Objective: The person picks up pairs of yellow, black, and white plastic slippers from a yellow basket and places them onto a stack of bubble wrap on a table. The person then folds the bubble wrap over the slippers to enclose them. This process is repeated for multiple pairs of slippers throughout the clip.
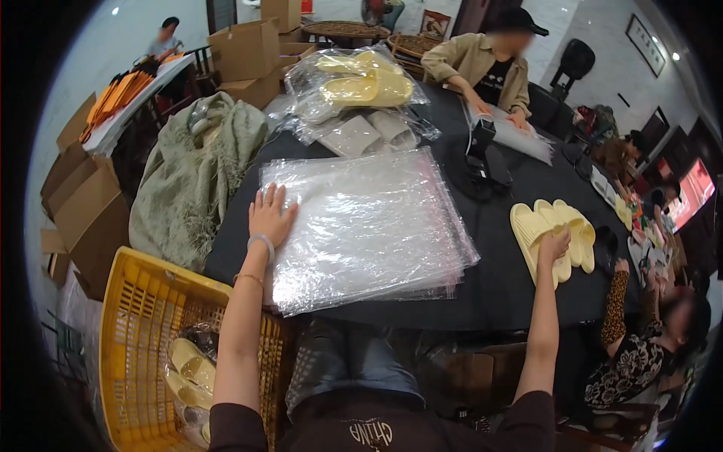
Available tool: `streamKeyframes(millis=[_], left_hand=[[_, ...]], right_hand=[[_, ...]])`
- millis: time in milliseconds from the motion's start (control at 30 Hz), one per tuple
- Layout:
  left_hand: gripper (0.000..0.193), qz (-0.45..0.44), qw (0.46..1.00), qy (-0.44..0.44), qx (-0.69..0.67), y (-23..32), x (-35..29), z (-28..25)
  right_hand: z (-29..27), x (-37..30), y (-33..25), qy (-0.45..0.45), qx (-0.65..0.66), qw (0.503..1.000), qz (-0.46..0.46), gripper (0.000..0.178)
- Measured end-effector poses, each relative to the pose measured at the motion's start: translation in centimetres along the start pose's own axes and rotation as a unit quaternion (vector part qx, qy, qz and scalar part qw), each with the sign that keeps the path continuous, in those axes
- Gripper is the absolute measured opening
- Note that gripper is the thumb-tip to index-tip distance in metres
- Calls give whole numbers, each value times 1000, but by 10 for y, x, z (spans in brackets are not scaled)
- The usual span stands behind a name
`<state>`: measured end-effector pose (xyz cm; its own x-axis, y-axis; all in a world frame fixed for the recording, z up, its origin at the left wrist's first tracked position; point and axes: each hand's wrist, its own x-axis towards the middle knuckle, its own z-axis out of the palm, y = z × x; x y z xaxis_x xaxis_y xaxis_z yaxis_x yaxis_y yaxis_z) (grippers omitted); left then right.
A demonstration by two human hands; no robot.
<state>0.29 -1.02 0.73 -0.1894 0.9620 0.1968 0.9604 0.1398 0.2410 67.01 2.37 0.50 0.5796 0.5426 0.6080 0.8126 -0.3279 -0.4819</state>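
My left hand (271,217) lies flat, fingers spread, on the left edge of a thick stack of clear plastic bags (369,226). My right hand (556,245) is closed around the strap of a pale yellow slipper (527,230). That slipper belongs to a row of pale yellow slippers (578,226) standing close together at the right of the black-covered table (482,294). The right fingertips are partly hidden inside the strap. Behind the stack lie grey slippers (350,135) in clear bags, with bagged yellow slippers (369,87) heaped above them.
A yellow plastic crate (124,339) holding bagged slippers stands at my left, below a green woven sack (192,173). Cardboard boxes (245,56) are stacked behind. Across the table a person (489,68) handles clear bags near black slippers (489,162). Another person (633,346) sits at the right.
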Motion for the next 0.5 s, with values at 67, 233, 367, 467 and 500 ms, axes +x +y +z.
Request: streamKeyframes(millis=[67, 233, 367, 467, 500], left_hand=[[62, 0, 1000, -3, -4, 2, 1, 0], [68, -17, 994, 6, -107, -12, 19, 4], [82, -50, 950, 29, -307, -45, 32, -6], [80, -188, 857, -65, -476, -69, 14, -22], [79, -215, 822, -90, -519, -45, -6, -46]], right_hand=[[-16, -26, -43, -22, 140, 979, -146, 38], [-21, -103, -173, -389, 284, 864, -147, 56], [4, -133, -194, -486, 260, 832, -70, 76], [6, -142, -187, -504, 230, 830, -59, 80], [-13, -143, -189, -504, 228, 831, -53, 81]])
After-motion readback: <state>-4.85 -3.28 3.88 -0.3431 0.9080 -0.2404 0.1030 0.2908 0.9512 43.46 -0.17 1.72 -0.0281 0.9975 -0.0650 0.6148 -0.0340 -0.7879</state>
